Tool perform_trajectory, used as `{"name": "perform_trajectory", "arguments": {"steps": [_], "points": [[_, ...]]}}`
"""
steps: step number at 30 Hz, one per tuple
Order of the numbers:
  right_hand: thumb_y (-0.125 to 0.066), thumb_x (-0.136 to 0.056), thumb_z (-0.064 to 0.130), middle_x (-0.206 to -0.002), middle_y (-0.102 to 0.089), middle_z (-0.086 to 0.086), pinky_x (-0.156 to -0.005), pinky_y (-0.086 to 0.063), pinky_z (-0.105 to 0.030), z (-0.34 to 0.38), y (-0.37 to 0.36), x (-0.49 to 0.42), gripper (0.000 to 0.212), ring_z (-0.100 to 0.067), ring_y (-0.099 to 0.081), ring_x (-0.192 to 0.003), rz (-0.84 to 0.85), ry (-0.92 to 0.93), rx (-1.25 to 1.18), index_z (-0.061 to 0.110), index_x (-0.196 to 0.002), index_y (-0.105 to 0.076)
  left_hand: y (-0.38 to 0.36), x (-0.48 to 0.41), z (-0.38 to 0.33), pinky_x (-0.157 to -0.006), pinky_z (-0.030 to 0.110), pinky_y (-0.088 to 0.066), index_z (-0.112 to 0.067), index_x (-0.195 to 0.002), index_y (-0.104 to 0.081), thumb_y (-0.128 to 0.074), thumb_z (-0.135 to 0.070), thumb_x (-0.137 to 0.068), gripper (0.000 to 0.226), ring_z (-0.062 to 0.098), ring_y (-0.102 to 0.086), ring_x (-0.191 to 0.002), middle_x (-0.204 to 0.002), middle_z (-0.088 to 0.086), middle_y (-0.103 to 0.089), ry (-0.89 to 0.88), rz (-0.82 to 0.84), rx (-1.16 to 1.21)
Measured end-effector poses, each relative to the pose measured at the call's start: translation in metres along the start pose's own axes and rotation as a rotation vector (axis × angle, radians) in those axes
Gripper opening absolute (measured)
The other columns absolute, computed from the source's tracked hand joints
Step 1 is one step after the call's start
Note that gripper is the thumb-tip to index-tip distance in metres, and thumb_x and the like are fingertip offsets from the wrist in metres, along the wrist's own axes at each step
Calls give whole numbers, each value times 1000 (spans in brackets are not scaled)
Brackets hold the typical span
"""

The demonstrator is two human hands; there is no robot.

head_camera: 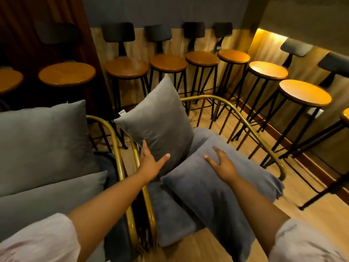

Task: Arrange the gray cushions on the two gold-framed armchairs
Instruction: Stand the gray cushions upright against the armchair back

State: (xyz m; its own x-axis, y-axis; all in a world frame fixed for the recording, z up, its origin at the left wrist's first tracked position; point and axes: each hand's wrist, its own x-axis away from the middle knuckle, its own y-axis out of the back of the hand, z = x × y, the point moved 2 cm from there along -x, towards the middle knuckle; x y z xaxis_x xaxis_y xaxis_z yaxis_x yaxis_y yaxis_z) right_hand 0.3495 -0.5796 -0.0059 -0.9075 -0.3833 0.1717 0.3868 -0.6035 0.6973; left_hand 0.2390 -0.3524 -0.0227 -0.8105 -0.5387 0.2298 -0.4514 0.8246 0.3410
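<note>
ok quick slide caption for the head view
Left hand steadies an upright gray cushion while the right hand presses a flat cushion on the gold-framed armchair.

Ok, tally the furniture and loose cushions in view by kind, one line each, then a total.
Round wooden-seat stools: 9 in view, two cut off by the frame edges
Gold-framed armchairs: 2
Loose gray cushions: 4; two on the left chair, one standing on a corner by the left hand, one lying under the right hand
Total: 15
</note>
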Motion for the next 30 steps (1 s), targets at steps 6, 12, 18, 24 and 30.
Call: {"name": "perform_trajectory", "arguments": {"steps": [6, 12, 18, 24, 30], "points": [[-50, -91, 47, -156, -27, -10, -118, -19, -41, 39, 2, -69, 70, -28, -19, -146, 44, 67, -70, 15, -148, -26, 15, -52, -24, -118, 40, -24, -17, -150, 13, -71, -35, -79, 112, 24, -25, -144, -159, 7, -18, 45, -208, 206], [-50, -94, 36, -147, -40, -9, -94, -30, -17, 77, 10, -163, 61, -26, -36, -137, 149, 146, -204, 11, -146, -29, 5, -92, -20, -116, 40, -28, -18, -150, 7, -63, -43, -83, 100, 28, -30, -142, -158, 8, -22, 175, -471, 364], [-55, -89, 44, -149, -40, -7, -101, -35, -33, 108, 1, -284, 67, -26, -40, -134, 291, 163, -377, 17, -146, -30, 6, -142, -11, -113, 53, -29, -33, -149, 10, -71, -62, -62, 122, 36, -30, -141, -158, 13, -21, 353, -731, 537], [-57, -86, 51, -154, -32, -8, -103, -35, -39, 130, -35, -389, 79, -30, -34, -138, 339, 152, -458, 19, -149, -21, 14, -197, -1, -114, 51, -30, -32, -149, -3, -71, -57, -68, 109, 34, -33, -140, -157, 12, -25, 260, -1055, 584], [-68, -69, 64, -151, -37, -9, -101, -37, -41, 155, -59, -456, 100, -33, -39, -134, 376, 202, -402, 22, -148, -24, 30, -218, 11, -118, 39, -26, -20, -149, -14, -78, -43, -69, 105, 29, -30, -143, -156, 10, -26, 233, -1233, 494]]}}
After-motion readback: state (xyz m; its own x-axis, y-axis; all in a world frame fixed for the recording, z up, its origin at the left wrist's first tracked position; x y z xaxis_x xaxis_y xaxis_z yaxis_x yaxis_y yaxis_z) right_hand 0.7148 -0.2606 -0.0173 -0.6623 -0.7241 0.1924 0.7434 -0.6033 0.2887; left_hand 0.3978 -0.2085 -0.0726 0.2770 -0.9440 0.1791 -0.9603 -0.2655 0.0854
